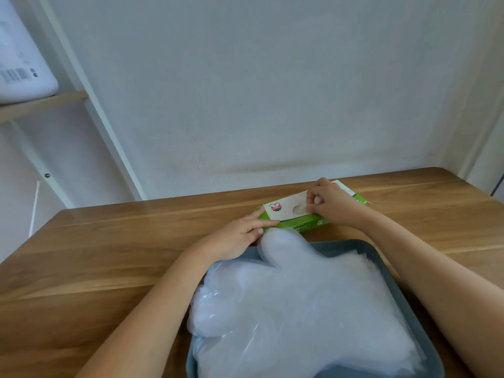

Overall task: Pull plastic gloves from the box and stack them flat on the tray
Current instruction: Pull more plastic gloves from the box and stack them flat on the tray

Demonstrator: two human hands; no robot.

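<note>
A green and white glove box (289, 214) lies flat on the wooden table behind a grey-blue tray (381, 257). A thick stack of clear plastic gloves (294, 304) lies flat on the tray, with its thumb part reaching over the far rim toward the box. My left hand (240, 236) holds the box's near left corner, index finger stretched along its front edge. My right hand (331, 203) sits on top of the box at its oval opening, fingers curled and pinching at a glove there; the glove itself is barely visible.
The wooden table (109, 255) runs to a pale wall behind the box. A white shelf frame (90, 110) with a wooden shelf and a white package (19, 58) stands at the left. The tray's near end runs out of view.
</note>
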